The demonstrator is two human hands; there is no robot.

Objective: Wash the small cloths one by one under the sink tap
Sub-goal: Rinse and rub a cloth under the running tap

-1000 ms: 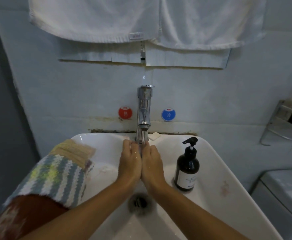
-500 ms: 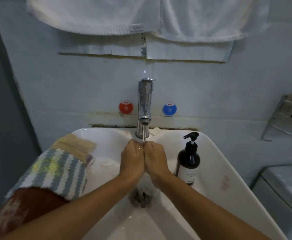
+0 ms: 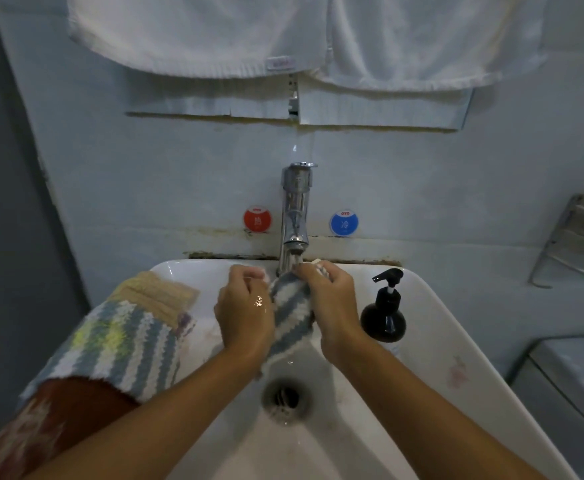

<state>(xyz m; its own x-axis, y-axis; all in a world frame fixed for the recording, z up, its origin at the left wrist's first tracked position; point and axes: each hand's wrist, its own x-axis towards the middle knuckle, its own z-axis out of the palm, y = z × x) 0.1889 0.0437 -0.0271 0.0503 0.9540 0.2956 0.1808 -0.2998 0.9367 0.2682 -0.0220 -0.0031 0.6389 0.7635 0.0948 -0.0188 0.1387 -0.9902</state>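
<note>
A small grey-and-white striped cloth [image 3: 289, 317] hangs between my hands under the chrome tap [image 3: 295, 216], over the white sink [image 3: 432, 341]. My left hand [image 3: 244, 311] grips its left top edge with curled fingers. My right hand [image 3: 332, 303] grips its right top edge close to the spout. The cloth's lower end drapes down toward the drain [image 3: 285, 396]. More small cloths lie piled on the sink's left rim: a tan one [image 3: 155, 296], a striped blue, white and yellow one [image 3: 121, 351] and a reddish-brown one [image 3: 51, 420].
A black pump bottle [image 3: 384, 313] stands on the sink's right side. Red [image 3: 256, 220] and blue [image 3: 344, 222] stickers flank the tap. White towels [image 3: 283, 32] hang above. A metal wall rack [image 3: 574, 240] is at the right, a white appliance [image 3: 574, 382] below it.
My hands, pressed together under the tap before, have drawn apart, and the striped cloth now shows spread between them.
</note>
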